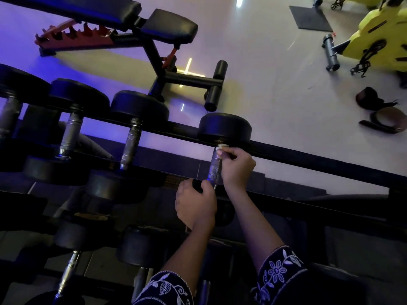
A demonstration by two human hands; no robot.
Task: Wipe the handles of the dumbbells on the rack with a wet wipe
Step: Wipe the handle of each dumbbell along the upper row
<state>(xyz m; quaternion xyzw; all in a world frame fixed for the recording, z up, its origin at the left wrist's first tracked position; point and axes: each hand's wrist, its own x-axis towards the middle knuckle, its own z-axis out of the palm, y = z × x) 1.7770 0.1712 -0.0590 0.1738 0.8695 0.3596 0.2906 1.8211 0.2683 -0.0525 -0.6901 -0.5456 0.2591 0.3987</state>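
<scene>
Seen from above, a person's right hand [236, 170] is curled round the far end of a knurled metal handle [214, 170], the fingers clamped together and pinching a small white wet wipe [222, 148] against the bar, just under the far head of the dumbbell [224, 128]. Only a scrap of the wipe shows above the fingertips; the rest is hidden inside the grip. The left hand [196, 204] sits at the near end of the same dumbbell, fingers bent round its dark near head, which the hand mostly covers. The dumbbell lies across the top tier of a black rack [308, 158], its far head resting on the back rail. To its left, more dumbbells [130, 142] lie side by side in the same row, their steel handles bare, and another row [141, 245] sits on the tier below, nearer the camera, in deep shadow. Both forearms reach over this lower row, in dark sleeves [279, 271] with white floral embroidery. Beyond the rack, on a pale glossy floor lit purple, stand a black and red weight bench [169, 25], a yellow exercise bike [378, 34] and a dark mat [310, 18], with a brown belt [387, 119] lying coiled near the bike. Any markings on the dumbbell heads are too dark to read.
</scene>
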